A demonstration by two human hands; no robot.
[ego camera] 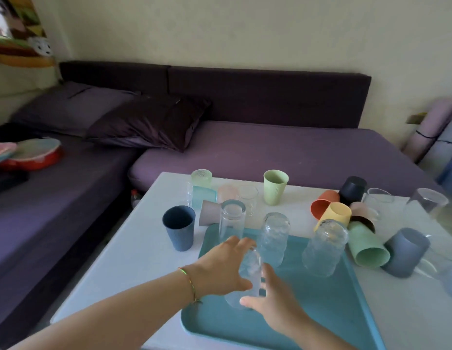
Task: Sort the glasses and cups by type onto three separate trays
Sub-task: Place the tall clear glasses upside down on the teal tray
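Note:
A teal tray [320, 306] lies at the near edge of the white table [134, 261]. Three clear glasses stand upside down at the tray's far side: one at the left [232, 218], one in the middle [273, 238] and one at the right [324, 248]. A fourth clear glass [248, 276], also upside down, stands nearer to me on the tray. My left hand [223, 266] grips it from the left, fingers over its top. My right hand [275, 299] holds it from the right, thumb at its base.
A dark blue cup [179, 231] stands left of the tray. Behind it are pale cups, small glasses and a light green cup [274, 189]. Coloured cups lie tumbled at the right [366, 248], with clear glasses [426, 202] beyond. A purple sofa [270, 147] surrounds the table.

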